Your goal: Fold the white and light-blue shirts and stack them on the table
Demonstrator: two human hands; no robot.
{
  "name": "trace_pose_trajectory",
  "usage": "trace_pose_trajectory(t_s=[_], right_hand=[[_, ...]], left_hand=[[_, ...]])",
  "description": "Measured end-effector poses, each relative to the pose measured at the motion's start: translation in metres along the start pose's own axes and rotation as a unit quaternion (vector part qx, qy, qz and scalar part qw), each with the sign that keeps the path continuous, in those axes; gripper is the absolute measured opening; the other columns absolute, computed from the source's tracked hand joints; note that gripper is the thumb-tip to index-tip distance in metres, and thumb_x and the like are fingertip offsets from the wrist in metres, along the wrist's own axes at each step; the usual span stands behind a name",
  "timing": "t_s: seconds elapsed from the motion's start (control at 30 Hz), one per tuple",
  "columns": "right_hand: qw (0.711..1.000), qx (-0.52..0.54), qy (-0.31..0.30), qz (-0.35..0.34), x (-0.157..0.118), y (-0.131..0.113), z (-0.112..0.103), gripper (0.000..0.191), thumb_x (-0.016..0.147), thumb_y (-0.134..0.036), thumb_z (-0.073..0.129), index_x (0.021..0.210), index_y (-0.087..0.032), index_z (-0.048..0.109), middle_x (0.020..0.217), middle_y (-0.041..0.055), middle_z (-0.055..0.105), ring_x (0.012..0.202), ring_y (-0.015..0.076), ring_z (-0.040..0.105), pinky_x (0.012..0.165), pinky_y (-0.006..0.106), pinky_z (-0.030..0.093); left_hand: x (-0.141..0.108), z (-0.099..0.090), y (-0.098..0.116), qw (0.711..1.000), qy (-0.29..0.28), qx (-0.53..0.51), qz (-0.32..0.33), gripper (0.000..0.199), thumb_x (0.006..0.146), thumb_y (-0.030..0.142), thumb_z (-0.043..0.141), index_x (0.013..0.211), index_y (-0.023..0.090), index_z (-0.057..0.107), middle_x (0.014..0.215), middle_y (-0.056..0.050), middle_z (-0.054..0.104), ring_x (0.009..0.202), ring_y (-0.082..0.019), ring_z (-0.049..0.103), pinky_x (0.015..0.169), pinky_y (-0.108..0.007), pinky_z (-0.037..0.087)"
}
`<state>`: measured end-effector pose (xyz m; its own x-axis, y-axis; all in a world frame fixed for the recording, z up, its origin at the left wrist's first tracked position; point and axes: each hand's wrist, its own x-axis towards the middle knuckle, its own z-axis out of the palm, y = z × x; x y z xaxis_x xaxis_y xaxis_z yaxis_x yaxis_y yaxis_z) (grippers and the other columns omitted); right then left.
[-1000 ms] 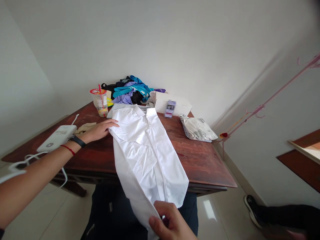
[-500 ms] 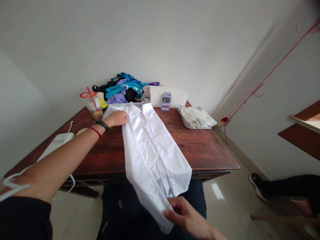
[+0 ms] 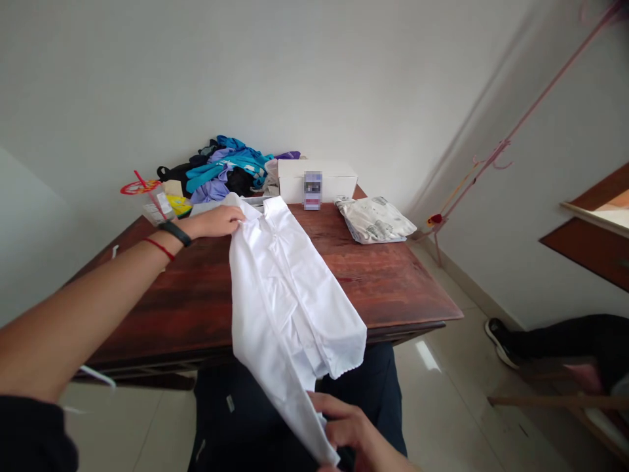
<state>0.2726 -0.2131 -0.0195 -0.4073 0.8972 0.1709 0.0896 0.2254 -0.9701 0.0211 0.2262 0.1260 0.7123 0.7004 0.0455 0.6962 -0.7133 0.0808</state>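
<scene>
A white shirt (image 3: 314,282) lies lengthwise over the wooden table (image 3: 393,282), its collar end toward the wall and its hem hanging past the front edge above my lap. My left hand (image 3: 223,221) pinches the cloth near the collar on the left side. At the lower end, my right hand (image 3: 351,426) grips the front edge of the shirt close to the hem, thumb partly cut off by the bottom of the picture. Between the two hands the front panel runs stretched, and some cloth folds show inside the shirt.
Behind stand a clothes heap (image 3: 230,167), a white box (image 3: 339,177) and a small blurred pack (image 3: 313,190). Folded patterned cloth (image 3: 378,219) lies right; a plastic cup with a red straw (image 3: 157,203) stands left. A pink rack (image 3: 481,167) leans right, near another person's leg (image 3: 555,334).
My right hand has shifted its fingers on the shirt edge and moved slightly down. My left hand keeps its hold near the collar. The whole view has shifted a little.
</scene>
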Motion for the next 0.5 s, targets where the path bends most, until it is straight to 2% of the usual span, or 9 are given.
trace_pose_trajectory(t_s=[0.1, 0.2, 0.27, 0.33, 0.43, 0.5], right_hand=[[0.992, -0.009, -0.114, -0.047, 0.018, -0.005, 0.015, 0.033, 0.099, -0.048, 0.059, 0.089, -0.021, 0.075, 0.135, 0.0096, 0.068, 0.139, 0.0262, 0.054, 0.122, 0.042, 0.034], [0.982, -0.045, -0.160, -0.093, 0.041, -0.010, 0.027, 0.034, 0.102, -0.045, 0.053, 0.096, -0.021, 0.075, 0.143, 0.0079, 0.064, 0.144, 0.0218, 0.049, 0.122, 0.035, 0.035], [0.979, -0.105, -0.155, -0.087, 0.056, -0.016, 0.030, 0.029, 0.100, -0.042, 0.058, 0.107, -0.018, 0.073, 0.153, 0.0093, 0.055, 0.149, 0.0219, 0.042, 0.120, 0.033, 0.038], [0.969, -0.210, -0.115, -0.065, 0.073, -0.018, 0.032, 0.035, 0.098, -0.036, 0.060, 0.125, -0.016, 0.067, 0.162, 0.0119, 0.042, 0.155, 0.0256, 0.030, 0.124, 0.040, 0.032], [0.924, -0.375, -0.060, -0.039, 0.097, -0.009, 0.042, 0.056, 0.097, -0.031, 0.060, 0.149, -0.015, 0.049, 0.172, 0.0152, 0.016, 0.159, 0.0330, 0.010, 0.127, 0.056, 0.020], [0.897, -0.438, -0.052, -0.031, 0.107, 0.005, 0.052, 0.068, 0.096, -0.032, 0.062, 0.158, -0.014, 0.038, 0.172, 0.0158, 0.006, 0.159, 0.0362, 0.005, 0.127, 0.059, 0.018]], left_hand=[[-0.050, -0.007, -0.034, 0.998, -0.013, -0.055, -0.015, 0.036, 0.075, -0.001, 0.044, 0.097, 0.005, 0.072, 0.113, -0.007, 0.074, 0.102, -0.014, 0.061, 0.103, -0.028, 0.045], [-0.099, 0.002, -0.057, 0.993, -0.003, -0.106, -0.050, 0.026, 0.079, 0.000, 0.047, 0.086, 0.006, 0.071, 0.120, -0.009, 0.069, 0.111, -0.016, 0.057, 0.110, -0.033, 0.040], [-0.121, 0.013, -0.064, 0.986, 0.012, -0.145, -0.079, 0.021, 0.084, 0.004, 0.050, 0.082, 0.007, 0.071, 0.124, -0.009, 0.067, 0.116, -0.017, 0.054, 0.115, -0.035, 0.035], [-0.132, 0.025, -0.066, 0.975, 0.034, -0.191, -0.112, 0.018, 0.085, 0.006, 0.053, 0.083, 0.008, 0.071, 0.127, -0.008, 0.064, 0.119, -0.017, 0.052, 0.117, -0.036, 0.032], [-0.134, 0.039, -0.063, 0.944, 0.073, -0.271, -0.170, 0.013, 0.085, 0.007, 0.056, 0.090, 0.008, 0.068, 0.128, -0.009, 0.063, 0.118, -0.017, 0.053, 0.116, -0.034, 0.034], [-0.134, 0.048, -0.055, 0.912, 0.102, -0.330, -0.221, 0.020, 0.087, 0.009, 0.056, 0.107, 0.009, 0.062, 0.127, -0.010, 0.064, 0.113, -0.017, 0.056, 0.109, -0.035, 0.043]])
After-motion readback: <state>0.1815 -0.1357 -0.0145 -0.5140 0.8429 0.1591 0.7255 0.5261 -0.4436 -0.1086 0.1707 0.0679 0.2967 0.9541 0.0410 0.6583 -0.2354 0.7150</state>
